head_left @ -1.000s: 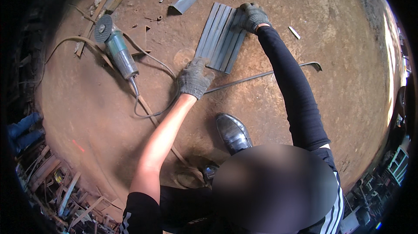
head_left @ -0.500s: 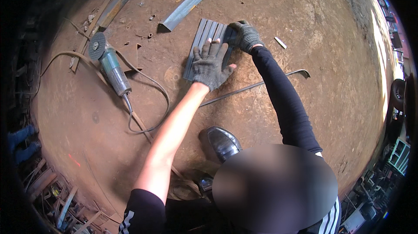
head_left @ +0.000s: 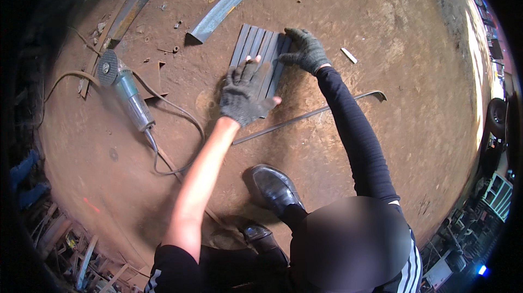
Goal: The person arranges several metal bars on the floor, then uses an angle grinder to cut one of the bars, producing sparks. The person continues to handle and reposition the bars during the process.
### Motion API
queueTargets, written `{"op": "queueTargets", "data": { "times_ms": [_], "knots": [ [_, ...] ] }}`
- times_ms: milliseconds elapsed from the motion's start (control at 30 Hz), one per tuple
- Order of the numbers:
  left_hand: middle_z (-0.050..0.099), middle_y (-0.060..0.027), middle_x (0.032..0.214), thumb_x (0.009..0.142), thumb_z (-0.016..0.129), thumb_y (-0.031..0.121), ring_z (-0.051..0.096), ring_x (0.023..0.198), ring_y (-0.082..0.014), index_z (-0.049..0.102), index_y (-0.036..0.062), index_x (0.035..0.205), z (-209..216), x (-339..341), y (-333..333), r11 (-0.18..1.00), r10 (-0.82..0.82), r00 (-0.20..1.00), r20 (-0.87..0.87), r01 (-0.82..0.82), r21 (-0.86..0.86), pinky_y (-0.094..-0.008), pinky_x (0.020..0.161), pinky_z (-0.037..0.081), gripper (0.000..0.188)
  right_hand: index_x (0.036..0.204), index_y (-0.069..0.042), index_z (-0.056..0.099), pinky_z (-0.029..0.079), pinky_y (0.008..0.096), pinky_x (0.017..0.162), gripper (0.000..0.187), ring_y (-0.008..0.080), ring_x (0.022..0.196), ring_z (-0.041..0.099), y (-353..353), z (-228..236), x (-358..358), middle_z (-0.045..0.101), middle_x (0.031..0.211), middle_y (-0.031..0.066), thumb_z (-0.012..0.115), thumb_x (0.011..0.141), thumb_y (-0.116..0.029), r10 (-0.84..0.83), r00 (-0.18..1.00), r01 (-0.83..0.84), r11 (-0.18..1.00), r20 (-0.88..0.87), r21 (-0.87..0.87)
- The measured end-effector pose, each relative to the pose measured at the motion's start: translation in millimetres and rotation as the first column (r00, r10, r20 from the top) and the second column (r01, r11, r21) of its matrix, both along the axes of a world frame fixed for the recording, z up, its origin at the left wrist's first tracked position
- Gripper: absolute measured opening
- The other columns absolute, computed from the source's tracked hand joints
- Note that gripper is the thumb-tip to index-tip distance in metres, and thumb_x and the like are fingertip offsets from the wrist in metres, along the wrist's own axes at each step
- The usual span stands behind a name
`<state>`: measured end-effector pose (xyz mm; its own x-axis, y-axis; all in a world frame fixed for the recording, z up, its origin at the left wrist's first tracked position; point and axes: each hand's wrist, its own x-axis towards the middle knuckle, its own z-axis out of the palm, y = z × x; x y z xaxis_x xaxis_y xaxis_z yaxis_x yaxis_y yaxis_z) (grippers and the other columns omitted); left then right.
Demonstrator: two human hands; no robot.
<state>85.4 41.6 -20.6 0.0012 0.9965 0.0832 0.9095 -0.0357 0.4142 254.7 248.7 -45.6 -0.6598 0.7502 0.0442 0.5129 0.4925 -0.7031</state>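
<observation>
Several dark grey metal bars (head_left: pixel 252 43) lie side by side on the floor as a flat slatted panel, their far ends slightly uneven. My left hand (head_left: pixel 246 94), in a grey knit glove with bare fingertips, rests spread over the near left part of them and hides some of their near ends. At the far right edge of the bars is my right hand (head_left: pixel 308 52), gloved as well. Its thumb and fingers are apart, touching or just beside the outermost bar.
An angle grinder (head_left: pixel 128 94) lies at the left, its cord looping nearby. A thin hooked metal strip (head_left: pixel 305 116) lies nearer me. Beyond are a galvanized channel (head_left: pixel 229 7) and long rusty steel pieces (head_left: pixel 139 7). A small white stick (head_left: pixel 348 55) lies right; my shoe (head_left: pixel 274 186) is near.
My left hand has slid nearer and left across the bars. The right hand's thumb and fingers have spread at the right edge. More of the bars' surface shows, and the view has shifted slightly.
</observation>
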Motion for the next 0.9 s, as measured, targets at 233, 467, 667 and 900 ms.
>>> {"op": "queueTargets", "data": {
  "times_ms": [233, 467, 667, 900],
  "knots": [
    [0.029, -0.0093, 0.162, 0.067, 0.084, 0.052, 0.026, 0.150, -0.0282, 0.037, 0.0115, 0.153, 3, -76, -54, 0.959, -0.146, 0.989, -0.028, 0.134, -0.251, -0.0476, 0.121, 0.024, 0.106, 0.129, -0.012, 0.065, 0.051, 0.0430, 0.098, 0.060, 0.0340, 0.115, 0.062, 12, 21, -31, 0.065, 0.124, 0.0152, 0.079, 0.076, -0.038, 0.029, 0.971, -0.028, 1.000, 0.239, -0.009],
    [0.036, -0.0120, 0.158, 0.080, 0.076, 0.045, 0.032, 0.147, -0.0308, 0.040, 0.0067, 0.150, -32, -94, -72, 0.987, -0.141, 0.987, 0.077, 0.146, -0.066, -0.0456, 0.118, 0.031, 0.088, 0.122, -0.018, 0.068, 0.050, 0.0454, 0.097, 0.036, 0.0373, 0.114, 0.062, 14, 9, -105, 0.067, 0.118, 0.0157, 0.064, 0.088, -0.026, 0.077, 0.937, -0.132, 0.981, 0.341, 0.142],
    [0.040, -0.0114, 0.157, 0.087, 0.071, 0.039, 0.037, 0.145, -0.0304, 0.044, 0.0057, 0.148, -40, -99, -69, 0.989, -0.135, 0.979, 0.153, 0.143, -0.040, -0.0455, 0.116, 0.033, 0.074, 0.122, -0.017, 0.068, 0.051, 0.0456, 0.095, 0.039, 0.0358, 0.112, 0.063, 16, -5, -111, 0.067, 0.118, 0.0149, 0.065, 0.083, -0.021, 0.104, 0.952, -0.165, 0.967, 0.287, 0.196],
    [0.041, -0.0110, 0.156, 0.086, 0.071, 0.036, 0.039, 0.144, -0.0301, 0.044, 0.0050, 0.147, -42, -98, -69, 0.988, -0.139, 0.985, 0.097, 0.145, -0.053, -0.0450, 0.115, 0.034, 0.074, 0.124, -0.010, 0.067, 0.051, 0.0404, 0.098, 0.044, 0.0327, 0.111, 0.064, 23, 0, -113, 0.067, 0.119, 0.0138, 0.073, 0.081, -0.019, 0.170, 0.947, -0.191, 0.980, 0.273, 0.054]
  ]
}}
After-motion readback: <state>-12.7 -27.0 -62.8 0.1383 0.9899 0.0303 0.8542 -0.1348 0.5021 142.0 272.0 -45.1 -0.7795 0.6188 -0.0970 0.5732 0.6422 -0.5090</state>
